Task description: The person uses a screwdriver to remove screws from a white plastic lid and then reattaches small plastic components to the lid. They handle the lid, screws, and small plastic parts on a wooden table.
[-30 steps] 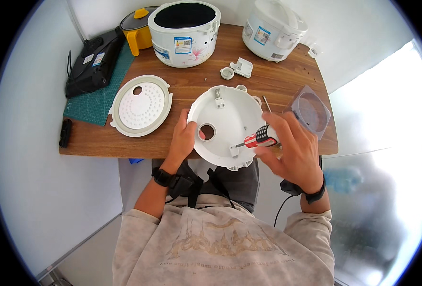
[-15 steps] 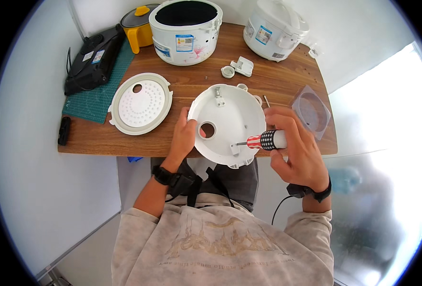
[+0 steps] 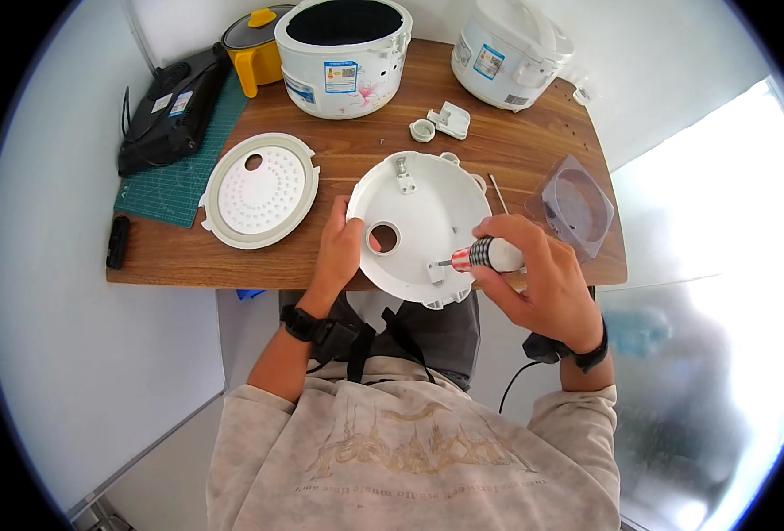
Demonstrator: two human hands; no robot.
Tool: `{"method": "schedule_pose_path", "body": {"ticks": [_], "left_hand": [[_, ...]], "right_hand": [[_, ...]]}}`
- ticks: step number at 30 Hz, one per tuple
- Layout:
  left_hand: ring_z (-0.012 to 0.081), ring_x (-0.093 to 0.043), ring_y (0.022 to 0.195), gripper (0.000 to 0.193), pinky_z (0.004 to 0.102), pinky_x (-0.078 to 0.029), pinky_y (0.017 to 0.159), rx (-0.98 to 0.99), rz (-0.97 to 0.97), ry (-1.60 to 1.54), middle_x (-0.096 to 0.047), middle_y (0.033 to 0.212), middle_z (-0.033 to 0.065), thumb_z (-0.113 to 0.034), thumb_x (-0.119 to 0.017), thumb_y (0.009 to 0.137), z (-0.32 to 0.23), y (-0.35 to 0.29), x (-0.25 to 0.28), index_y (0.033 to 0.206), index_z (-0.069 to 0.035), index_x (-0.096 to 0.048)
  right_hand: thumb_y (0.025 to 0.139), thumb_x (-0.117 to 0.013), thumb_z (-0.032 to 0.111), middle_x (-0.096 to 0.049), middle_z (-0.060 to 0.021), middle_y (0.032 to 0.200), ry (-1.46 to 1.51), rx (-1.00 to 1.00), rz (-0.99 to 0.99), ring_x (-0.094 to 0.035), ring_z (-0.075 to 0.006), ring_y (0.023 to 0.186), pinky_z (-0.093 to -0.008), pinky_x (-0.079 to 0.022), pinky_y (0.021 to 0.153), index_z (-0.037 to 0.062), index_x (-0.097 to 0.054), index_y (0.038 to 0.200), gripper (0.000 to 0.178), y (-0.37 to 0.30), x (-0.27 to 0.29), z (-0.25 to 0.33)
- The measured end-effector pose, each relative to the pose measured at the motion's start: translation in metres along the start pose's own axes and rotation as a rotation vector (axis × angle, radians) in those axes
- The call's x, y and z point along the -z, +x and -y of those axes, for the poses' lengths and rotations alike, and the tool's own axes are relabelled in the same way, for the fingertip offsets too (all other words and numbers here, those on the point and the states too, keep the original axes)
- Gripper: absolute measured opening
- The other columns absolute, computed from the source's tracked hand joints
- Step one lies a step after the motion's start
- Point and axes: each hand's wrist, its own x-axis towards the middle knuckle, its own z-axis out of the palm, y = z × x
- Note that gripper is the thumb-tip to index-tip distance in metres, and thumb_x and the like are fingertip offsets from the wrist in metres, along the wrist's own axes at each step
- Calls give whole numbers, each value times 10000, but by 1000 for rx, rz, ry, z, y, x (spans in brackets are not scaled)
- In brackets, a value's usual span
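My left hand (image 3: 339,248) grips the left rim of a round white rice cooker lid shell (image 3: 423,212), its hollow inside turned up. A fingertip shows through the round hole near that side. In my right hand (image 3: 542,279) is a screwdriver (image 3: 485,255) with a red, black and white handle, held between thumb and fingers. Its tip meets a small white bracket (image 3: 435,273) inside the shell near the lower right; the screw there is too small to make out. Another metal-and-white bracket (image 3: 405,175) sits by the shell's far rim.
Left of the shell lies a perforated white inner lid (image 3: 261,190). Behind stand an open rice cooker body (image 3: 343,66), a closed rice cooker (image 3: 511,57) and a yellow pot (image 3: 259,57). Small white parts (image 3: 450,120), a thin rod (image 3: 497,192) and a clear plastic box (image 3: 578,208) lie around.
My right hand has shifted left, with fingers closer around the screwdriver handle, which has turned. The tip stays at the same bracket. My left hand keeps its hold.
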Motion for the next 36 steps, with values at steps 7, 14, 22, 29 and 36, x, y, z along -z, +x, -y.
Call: {"method": "schedule_pose_path", "body": {"ticks": [7, 14, 22, 29, 36], "left_hand": [[171, -588, 870, 298, 285, -480, 773, 91, 28, -13, -633, 989, 103, -99, -436, 900, -9, -3, 1, 1159, -1, -545], [207, -642, 661, 311, 331, -506, 654, 1, 13, 37, -670, 745, 150, -108, -379, 897, 2, 1, 4, 1162, 12, -490], [212, -644, 661, 304, 333, -508, 658, -6, 19, 41, -673, 750, 152, -104, -378, 899, -4, -1, 1, 1156, 13, -492], [216, -648, 666, 310, 333, -510, 662, -21, 19, 41, -674, 749, 155, -100, -375, 902, 4, 2, 3, 1164, 18, -491], [172, -605, 821, 299, 294, -490, 737, 45, 16, -23, -631, 986, 109, -88, -431, 901, -4, -1, 1, 1168, -3, -533]], "right_hand": [[840, -764, 217, -625, -82, 954, -3, -55, -40, -631, -261, 657, -353, -498, 556, 59, -568, 1124, 380, 7, 1, 3], [818, -742, 130, -615, -92, 995, -233, -110, 106, -636, -271, 670, -354, -505, 573, 54, -541, 1107, 360, 6, 2, 6], [787, -794, 224, -624, -84, 992, -42, -100, 71, -652, -257, 662, -354, -505, 552, 74, -551, 1093, 419, 6, -1, 5], [811, -769, 202, -630, -83, 964, -217, -54, -10, -662, -253, 644, -358, -504, 526, 72, -545, 1118, 401, 14, 1, 8], [799, -754, 166, -637, -80, 972, -280, -161, 113, -665, -244, 607, -358, -516, 547, 73, -551, 1114, 386, 9, 0, 5]]}}
